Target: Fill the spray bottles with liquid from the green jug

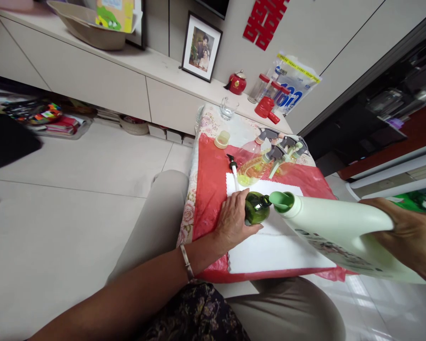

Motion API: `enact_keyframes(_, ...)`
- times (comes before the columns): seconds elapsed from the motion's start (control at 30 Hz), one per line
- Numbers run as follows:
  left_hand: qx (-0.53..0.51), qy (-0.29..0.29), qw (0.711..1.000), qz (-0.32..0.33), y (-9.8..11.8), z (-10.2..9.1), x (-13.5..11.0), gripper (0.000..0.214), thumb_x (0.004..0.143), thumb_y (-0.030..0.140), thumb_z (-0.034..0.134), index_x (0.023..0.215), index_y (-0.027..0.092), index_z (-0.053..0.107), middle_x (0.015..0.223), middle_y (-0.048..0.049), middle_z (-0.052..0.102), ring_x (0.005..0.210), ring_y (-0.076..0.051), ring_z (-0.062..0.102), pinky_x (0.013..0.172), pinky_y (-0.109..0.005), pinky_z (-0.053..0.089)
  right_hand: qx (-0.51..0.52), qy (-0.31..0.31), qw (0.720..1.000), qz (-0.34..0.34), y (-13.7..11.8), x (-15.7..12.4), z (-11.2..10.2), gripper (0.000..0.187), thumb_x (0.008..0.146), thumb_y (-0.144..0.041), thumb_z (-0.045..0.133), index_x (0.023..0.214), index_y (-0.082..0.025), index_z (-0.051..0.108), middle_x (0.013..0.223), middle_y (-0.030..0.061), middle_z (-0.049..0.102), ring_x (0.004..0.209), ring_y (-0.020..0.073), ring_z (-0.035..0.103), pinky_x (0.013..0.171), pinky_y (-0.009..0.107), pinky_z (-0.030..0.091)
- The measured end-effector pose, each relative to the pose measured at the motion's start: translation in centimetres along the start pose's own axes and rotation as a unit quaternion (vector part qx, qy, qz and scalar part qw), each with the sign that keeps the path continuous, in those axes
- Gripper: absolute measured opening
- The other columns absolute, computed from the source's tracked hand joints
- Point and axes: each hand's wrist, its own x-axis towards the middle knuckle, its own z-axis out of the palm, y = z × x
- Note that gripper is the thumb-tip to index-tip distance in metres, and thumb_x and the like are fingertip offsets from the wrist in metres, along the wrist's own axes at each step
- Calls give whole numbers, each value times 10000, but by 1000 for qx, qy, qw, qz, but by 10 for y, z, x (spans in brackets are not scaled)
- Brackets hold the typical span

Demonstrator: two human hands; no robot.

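Note:
My left hand (234,217) is wrapped round a small dark green pump bottle (256,214), whose open neck points up and to the right. In my right hand (408,229) is the handle of a big pale green detergent jug (326,215), tipped on its side. The jug's green spout (282,201) sits right at the bottle's mouth; I cannot make out any liquid passing between them. Both stand over a white cloth (270,253) on the table. A black pump head (231,162) with a pale tube lies just beyond my left hand.
Several clear spray bottles (252,166) stand behind the cloth. Left of them is a pale cap (222,139) on the red table cover (209,189). Farther back are a glass mug (228,109), red-lidded jars (259,88), and a framed photo (201,46) on a ledge.

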Motion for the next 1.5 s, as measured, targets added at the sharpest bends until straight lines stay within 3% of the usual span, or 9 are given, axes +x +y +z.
enact_keyframes(0.13,1,-4,1000,-3,1,-1,1,894,638,279,861,1386,210,376,1345,-153,549,1262,-347,537,1062,-538,455,29,-27,998,50,-6,2,-8,569,562,-573,452,1023,-359,708,722,-2,656,643,243,627,570,314,422)
enact_keyframes(0.37,4,-5,1000,-2,0,-1,1,914,637,291,867,1393,202,362,1359,-158,541,1272,-348,526,1085,-539,439,34,-28,997,61,-16,7,-18,598,516,-562,419,1001,-367,712,738,1,669,658,263,618,585,336,425)
enact_keyframes(0.7,8,-9,1000,1,-1,0,0,961,630,313,881,1410,211,329,1373,-159,527,1285,-354,516,1085,-540,439,18,-42,998,53,-14,14,-18,582,538,-572,458,1053,-428,687,749,-33,664,674,245,630,587,325,429)
enact_keyframes(0.93,6,-17,1000,-16,4,-4,2,898,635,289,865,1381,196,373,1356,-159,552,1244,-352,542,1059,-546,456,-3,-15,999,31,-8,19,-19,600,534,-582,499,1070,-397,696,739,-7,663,583,230,597,506,294,404)
enact_keyframes(1.5,3,-19,1000,-14,4,-3,2,947,625,288,887,1393,204,341,1373,-159,538,1279,-361,524,1074,-546,450,-9,-23,1000,8,6,21,-17,539,616,-608,544,1104,-409,655,769,-56,665,609,207,618,540,290,424)
